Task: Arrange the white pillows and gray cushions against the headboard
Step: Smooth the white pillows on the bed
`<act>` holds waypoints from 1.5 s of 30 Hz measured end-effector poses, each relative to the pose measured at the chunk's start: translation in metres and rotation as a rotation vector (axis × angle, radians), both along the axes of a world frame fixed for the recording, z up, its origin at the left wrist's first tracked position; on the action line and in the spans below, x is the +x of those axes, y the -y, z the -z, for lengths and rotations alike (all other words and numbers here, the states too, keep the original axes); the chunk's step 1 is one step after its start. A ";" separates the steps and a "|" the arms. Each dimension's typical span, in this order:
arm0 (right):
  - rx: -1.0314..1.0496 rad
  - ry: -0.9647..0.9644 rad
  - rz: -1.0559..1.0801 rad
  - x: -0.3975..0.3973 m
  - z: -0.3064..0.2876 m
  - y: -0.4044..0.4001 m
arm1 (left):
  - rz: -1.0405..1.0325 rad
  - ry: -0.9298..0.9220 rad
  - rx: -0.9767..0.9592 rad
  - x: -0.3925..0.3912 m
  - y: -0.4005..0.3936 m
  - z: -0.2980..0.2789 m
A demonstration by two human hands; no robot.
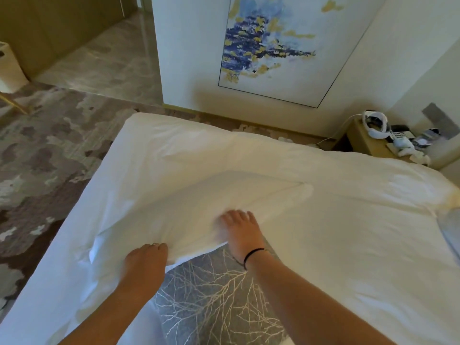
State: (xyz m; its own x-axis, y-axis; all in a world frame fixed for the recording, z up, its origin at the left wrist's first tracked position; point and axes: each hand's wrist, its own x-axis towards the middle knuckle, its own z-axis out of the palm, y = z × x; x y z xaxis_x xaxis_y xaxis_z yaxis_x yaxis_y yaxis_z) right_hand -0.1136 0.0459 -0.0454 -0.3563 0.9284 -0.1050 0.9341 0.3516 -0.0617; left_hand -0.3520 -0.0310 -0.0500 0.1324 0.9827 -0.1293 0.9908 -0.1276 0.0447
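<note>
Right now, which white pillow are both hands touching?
The near white pillow, lying over the gray cushion; left hand and right hand touch it. The far pillow lies untouched.

A white pillow [199, 210] lies flat on the bed, its near edge overlapping a gray cushion [211, 295] printed with pale branches — another gray cushion [450, 230] shows partly at the right edge.
</note>
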 end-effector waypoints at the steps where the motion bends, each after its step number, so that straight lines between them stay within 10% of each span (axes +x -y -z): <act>1: 0.007 0.039 -0.006 0.005 0.000 -0.006 | 0.010 0.016 0.002 0.000 0.005 -0.001; 14: 0.023 -0.183 0.021 0.017 -0.058 -0.025 | -0.025 0.001 0.239 -0.010 0.001 -0.093; 19: 0.158 -0.300 0.081 0.070 -0.131 -0.013 | 0.047 0.282 0.397 0.017 -0.013 -0.154; 29: 0.317 -0.325 0.242 0.270 -0.196 0.048 | 0.126 0.580 0.138 0.197 -0.018 -0.196; 45: -0.041 -0.288 0.550 0.502 -0.042 0.171 | 0.332 0.060 -0.206 0.476 0.046 -0.080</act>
